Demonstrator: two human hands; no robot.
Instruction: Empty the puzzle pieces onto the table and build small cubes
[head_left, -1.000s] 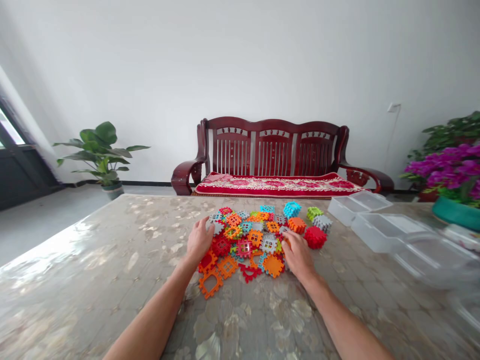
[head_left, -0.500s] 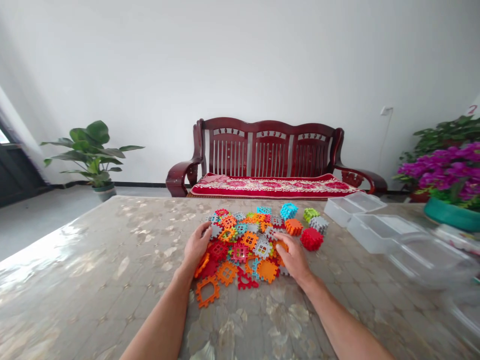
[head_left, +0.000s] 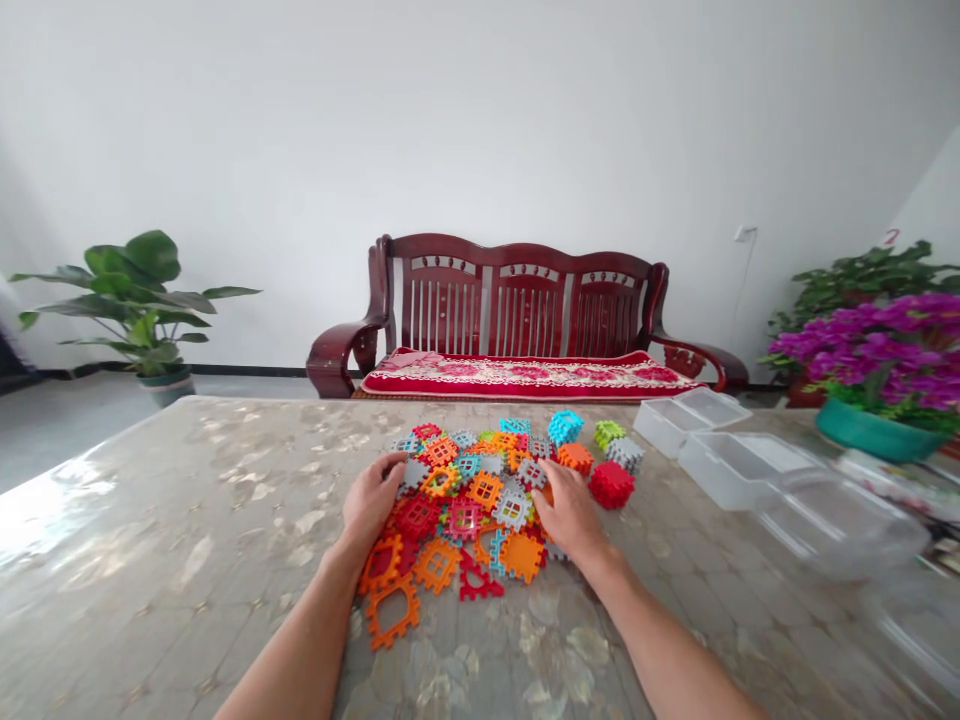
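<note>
A loose pile of flat, notched plastic interlocking tiles [head_left: 484,490] in red, orange, grey, blue and green lies between my hands. My left hand [head_left: 373,500] rests at the pile's left edge, its fingertips by a grey tile [head_left: 413,474] and the thumb apart from the fingers. At the right edge, my right hand [head_left: 570,510] touches the pile with index finger and thumb spread, beside a grey window tile [head_left: 532,473]. Neither hand has a tile lifted. An orange tile with a large opening [head_left: 393,612] lies nearest me.
Sorted stacks stand right of the pile: blue [head_left: 565,427], orange [head_left: 575,459], green [head_left: 609,433], grey [head_left: 624,455] and red [head_left: 613,484]. Farther right are clear plastic boxes [head_left: 724,475] and a teal flower pot [head_left: 877,428]. A wooden bench [head_left: 525,300] stands behind the table.
The view has turned slightly right, so everything sits farther left. My right hand has moved a little inward over the pile's edge. My left hand stays at the left edge.
</note>
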